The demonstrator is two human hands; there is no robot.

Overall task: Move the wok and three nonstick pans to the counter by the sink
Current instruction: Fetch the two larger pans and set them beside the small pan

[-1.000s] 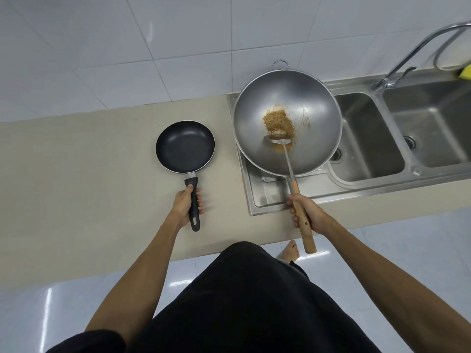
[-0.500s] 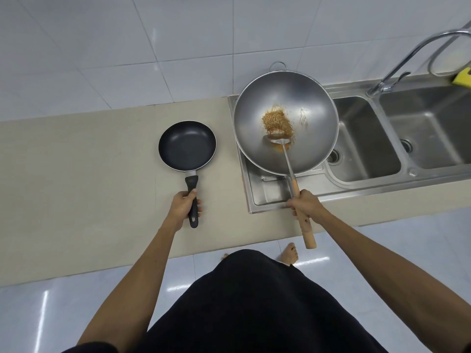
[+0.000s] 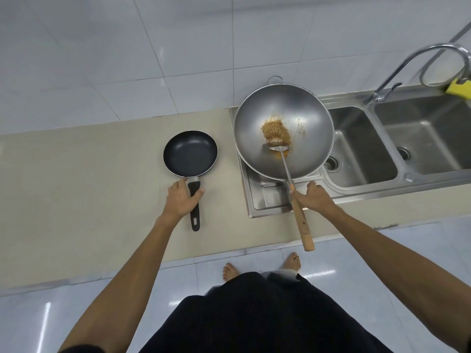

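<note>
A small black nonstick pan (image 3: 190,153) sits on the beige counter (image 3: 84,189), left of the sink. My left hand (image 3: 181,200) lies over the top of its black handle, thumb on one side and fingers on the other, loosely closed. A large steel wok (image 3: 284,131) rests on the sink's drainboard (image 3: 265,200). It holds brown crumbs and a metal spatula (image 3: 276,146). My right hand (image 3: 316,198) grips the long wooden handle (image 3: 303,228) that sticks out over the counter's front edge. No other pans are in view.
A steel double sink (image 3: 362,149) with a curved tap (image 3: 407,62) lies right of the wok. A yellow sponge (image 3: 458,89) sits at the far right. A tiled wall rises behind. My bare feet and dark clothing show below the counter edge.
Both hands have slid forward along their handles, closer to the pan and the wok rim. The pan and the wok have stayed where they were.
</note>
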